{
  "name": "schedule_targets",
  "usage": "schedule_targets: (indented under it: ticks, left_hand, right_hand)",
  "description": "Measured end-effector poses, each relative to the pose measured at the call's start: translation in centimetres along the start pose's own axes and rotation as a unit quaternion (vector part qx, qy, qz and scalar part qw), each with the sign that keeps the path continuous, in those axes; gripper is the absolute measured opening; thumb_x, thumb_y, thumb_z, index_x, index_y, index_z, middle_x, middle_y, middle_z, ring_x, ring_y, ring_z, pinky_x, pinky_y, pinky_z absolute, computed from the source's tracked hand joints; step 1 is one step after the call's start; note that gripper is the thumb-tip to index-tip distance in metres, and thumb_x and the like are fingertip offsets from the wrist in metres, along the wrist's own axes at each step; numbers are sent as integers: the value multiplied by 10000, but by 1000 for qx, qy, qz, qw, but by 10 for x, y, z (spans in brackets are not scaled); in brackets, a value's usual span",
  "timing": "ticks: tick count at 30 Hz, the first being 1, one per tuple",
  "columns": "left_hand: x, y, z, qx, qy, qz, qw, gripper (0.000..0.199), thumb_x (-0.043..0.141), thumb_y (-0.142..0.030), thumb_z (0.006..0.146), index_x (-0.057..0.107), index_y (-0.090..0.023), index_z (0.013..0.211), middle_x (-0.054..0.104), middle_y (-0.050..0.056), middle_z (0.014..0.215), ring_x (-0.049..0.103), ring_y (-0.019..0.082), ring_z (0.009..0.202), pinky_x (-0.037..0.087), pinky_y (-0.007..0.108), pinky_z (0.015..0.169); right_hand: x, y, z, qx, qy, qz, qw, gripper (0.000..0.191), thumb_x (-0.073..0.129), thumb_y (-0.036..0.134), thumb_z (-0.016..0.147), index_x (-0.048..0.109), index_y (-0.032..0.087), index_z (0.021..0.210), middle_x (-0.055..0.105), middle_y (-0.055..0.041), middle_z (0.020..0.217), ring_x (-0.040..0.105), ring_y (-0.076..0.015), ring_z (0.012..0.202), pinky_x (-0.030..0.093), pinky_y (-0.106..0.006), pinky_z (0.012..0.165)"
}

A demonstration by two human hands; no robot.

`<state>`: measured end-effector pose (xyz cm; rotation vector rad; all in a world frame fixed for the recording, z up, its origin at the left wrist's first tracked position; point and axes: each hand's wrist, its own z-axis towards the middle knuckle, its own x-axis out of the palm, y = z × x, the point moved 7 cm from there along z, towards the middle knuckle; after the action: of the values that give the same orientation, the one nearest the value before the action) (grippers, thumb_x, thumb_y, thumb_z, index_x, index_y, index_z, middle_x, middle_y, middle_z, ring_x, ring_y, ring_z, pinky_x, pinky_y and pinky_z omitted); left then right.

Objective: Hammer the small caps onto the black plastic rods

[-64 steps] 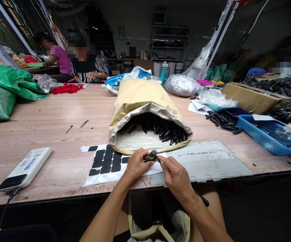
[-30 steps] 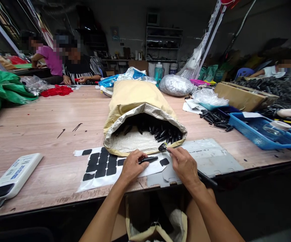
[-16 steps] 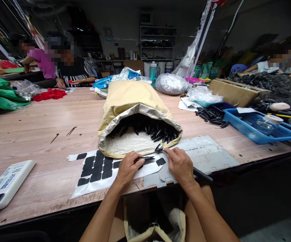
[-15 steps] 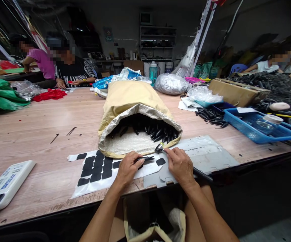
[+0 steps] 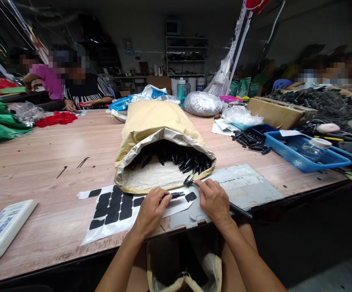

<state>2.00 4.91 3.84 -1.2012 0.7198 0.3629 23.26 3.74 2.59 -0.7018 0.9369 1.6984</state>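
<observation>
My left hand (image 5: 154,210) is closed on a slim black part (image 5: 177,195), whose narrow end points right above the work surface. My right hand (image 5: 214,200) grips a small hammer (image 5: 189,180). The hammer's head is raised just right of the black part, and its dark handle runs back under my palm. Beneath my hands lie a white sheet with black rounded-square stickers (image 5: 114,211) and a grey flat board (image 5: 250,184). Right behind them, a tan sack (image 5: 160,115) lies on its side, mouth toward me, with many black parts (image 5: 191,160) inside.
A white box-like device (image 5: 9,227) rests at the left. Blue trays (image 5: 303,156), loose black parts (image 5: 250,140) and a cardboard box (image 5: 281,111) stand on the right. Another open bag (image 5: 218,271) is at my lap. Two co-workers sit across at the left, others far right.
The whole view has shifted slightly. The black part has turned a little in my left fingers, and the hammer stays raised in my right hand.
</observation>
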Motion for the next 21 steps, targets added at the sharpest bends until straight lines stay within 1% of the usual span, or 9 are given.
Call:
schedule_targets:
  ticks: [2,5,8,12,14,16,18,19,21]
  left_hand:
    - [2,-19,-19,13,34,7,999,277,453,-425,1001,662,-248,960,686,29,939,610,212,905,432,323,828]
    - [25,-41,-56,17,160,17,987,270,450,-444,999,665,-283,970,714,11,892,640,202,818,436,305,740]
    - [63,-34,-90,-16,268,69,961,240,480,-419,963,676,-281,954,741,33,860,681,235,774,439,320,677]
    - [111,14,-110,-106,284,156,940,268,456,-315,923,698,-234,1006,762,114,933,722,330,919,502,397,762]
    - [132,37,-114,-148,283,147,936,307,451,-290,919,695,-228,1095,757,136,1054,703,337,1051,518,421,847]
    - [148,48,-117,-164,293,114,935,378,463,-274,914,652,-237,1240,727,139,1188,665,319,1160,515,417,923]
    - [152,44,-116,-152,303,86,937,458,485,-270,905,594,-236,1349,695,143,1266,636,311,1216,503,419,976]
    - [149,36,-113,-141,306,79,938,480,501,-282,900,586,-234,1369,691,146,1271,634,317,1217,498,428,988]
    - [131,14,-104,-114,313,69,940,462,558,-323,873,634,-245,1322,721,135,1195,661,333,1152,505,441,962]
  right_hand:
    - [0,0,0,-2,-2,-1,1000,312,514,176,954,685,264,1200,622,-43,909,511,-202,897,361,-302,798]
    - [1,0,0,-3,-6,-9,1000,300,518,189,957,685,259,1197,625,-49,916,510,-205,898,359,-307,797]
    - [1,-1,0,-5,-7,-12,1000,298,525,194,954,682,258,1199,630,-50,922,508,-207,892,356,-313,792]
    - [2,-1,-1,-4,-5,-12,1000,305,531,191,950,677,265,1207,633,-46,935,506,-211,902,352,-319,790]
    - [2,-1,-1,-3,-5,-13,1000,304,536,188,947,677,267,1204,633,-43,934,504,-211,901,351,-321,785]
    - [2,0,-1,-4,-6,-14,1000,306,539,184,943,677,268,1203,634,-41,933,503,-209,897,350,-322,779]
    - [1,0,0,-4,-5,-16,1000,307,540,183,942,677,267,1204,632,-40,930,502,-209,892,350,-322,776]
    - [2,0,0,-4,-3,-17,1000,306,539,183,943,677,266,1204,631,-40,927,502,-209,891,350,-322,777]
    - [2,0,0,-4,0,-20,1000,302,537,185,946,677,265,1201,626,-41,918,503,-208,890,351,-320,780]
